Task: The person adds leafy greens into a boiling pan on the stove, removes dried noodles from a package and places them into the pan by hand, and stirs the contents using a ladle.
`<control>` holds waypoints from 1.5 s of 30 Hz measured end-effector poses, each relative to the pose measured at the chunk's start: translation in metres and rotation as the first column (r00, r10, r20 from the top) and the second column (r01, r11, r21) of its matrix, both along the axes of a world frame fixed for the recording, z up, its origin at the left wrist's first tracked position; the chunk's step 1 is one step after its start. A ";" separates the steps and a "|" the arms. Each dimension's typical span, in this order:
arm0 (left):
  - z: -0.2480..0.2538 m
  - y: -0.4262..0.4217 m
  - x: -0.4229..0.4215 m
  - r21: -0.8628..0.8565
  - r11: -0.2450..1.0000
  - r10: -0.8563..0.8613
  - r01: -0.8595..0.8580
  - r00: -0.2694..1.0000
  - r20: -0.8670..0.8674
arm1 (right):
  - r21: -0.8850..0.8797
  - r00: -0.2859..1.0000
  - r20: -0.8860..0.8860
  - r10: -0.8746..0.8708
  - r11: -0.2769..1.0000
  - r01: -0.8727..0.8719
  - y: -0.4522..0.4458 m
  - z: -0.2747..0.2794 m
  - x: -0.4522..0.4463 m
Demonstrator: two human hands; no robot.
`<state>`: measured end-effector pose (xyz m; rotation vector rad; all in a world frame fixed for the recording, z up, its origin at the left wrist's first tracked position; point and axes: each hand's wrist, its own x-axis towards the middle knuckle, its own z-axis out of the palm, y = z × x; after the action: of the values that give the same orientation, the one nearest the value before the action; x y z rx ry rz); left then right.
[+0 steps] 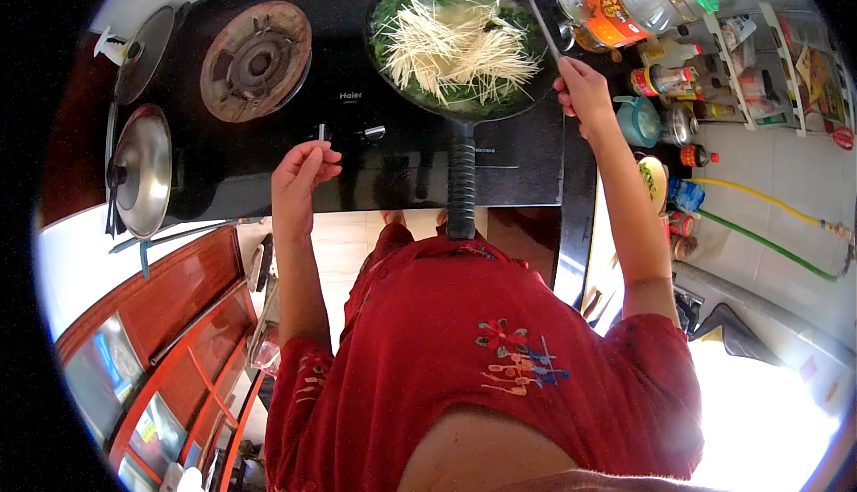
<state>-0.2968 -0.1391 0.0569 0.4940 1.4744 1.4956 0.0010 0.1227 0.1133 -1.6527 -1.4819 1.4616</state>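
My left hand is over the front of the black stove, thumb and fingers pinched together. Just past its fingertips is a stove knob; I cannot tell whether they touch. My right hand is wrapped around the end of a long-handled cooking utensil, whose head is out of sight at the pan. A dark frying pan sits on the right burner, its ribbed black handle towards me. Pale enoki mushrooms lie in two heaps over leafy greens and cloudy liquid in it.
The left burner has a rusty round surround. Two pan lids, one metal and one dark, stand at the left. Bottles and jars, including a big oil jug, crowd the right side beneath a wall rack.
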 end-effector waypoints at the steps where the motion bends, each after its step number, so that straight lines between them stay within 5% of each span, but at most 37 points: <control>1: -0.001 -0.001 -0.001 0.003 1.000 0.001 -0.001 1.000 0.001 | -0.050 0.999 -0.033 -0.005 0.999 0.003 -0.001 -0.001 -0.010; 7: -0.007 -0.017 -0.011 -0.017 1.000 0.026 -0.026 1.000 0.012 | -0.060 0.978 -0.048 0.204 0.977 -0.207 -0.014 -0.005 -0.040; 10: -0.009 -0.022 -0.013 -0.026 0.998 0.049 -0.049 0.999 0.016 | 0.178 0.888 0.266 0.374 0.887 -0.427 -0.021 -0.012 -0.037; 15: -0.005 -0.022 -0.013 -0.036 0.997 0.064 -0.064 0.998 0.007 | 0.502 0.705 0.634 0.319 0.524 -0.689 -0.051 0.004 -0.019; 22: -0.002 -0.009 -0.011 -0.021 1.000 0.005 -0.005 1.000 -0.006 | 0.489 0.520 0.851 0.074 0.250 -0.836 -0.042 0.009 0.017; 30: -0.002 -0.003 -0.008 -0.033 0.999 -0.035 0.034 0.999 -0.016 | 0.491 0.531 0.848 -0.010 0.394 -0.777 -0.013 -0.004 0.026; 31: -0.002 -0.003 -0.008 -0.035 0.999 -0.038 0.037 0.999 -0.021 | 0.543 0.587 0.810 0.020 0.353 -0.762 -0.006 -0.010 0.029; 33: -0.003 -0.004 -0.009 -0.034 0.999 -0.035 0.034 0.999 -0.015 | 0.484 0.714 0.655 0.248 0.588 -0.648 0.011 -0.011 0.038; 35: -0.003 -0.004 -0.008 -0.038 0.999 -0.032 0.031 0.999 -0.019 | 0.205 0.868 0.320 0.380 0.867 -0.455 0.011 0.011 0.036; 36: -0.002 -0.003 -0.007 -0.044 0.999 -0.031 0.030 0.999 -0.026 | 0.124 0.892 0.243 0.381 0.900 -0.418 0.008 0.027 0.037; 41: -0.006 0.001 -0.005 -0.033 0.999 -0.042 0.042 0.999 -0.005 | -0.199 0.920 -0.224 0.323 0.909 -0.367 -0.010 0.083 0.062; 45: -0.008 0.008 -0.005 -0.048 0.996 -0.076 0.075 0.997 -0.005 | -0.395 0.752 -0.652 0.098 0.802 -0.447 -0.035 0.094 0.077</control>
<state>-0.3016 -0.1315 0.0490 0.5213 1.4772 1.3981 0.0780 0.0879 0.2076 -1.0227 -1.0212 2.4714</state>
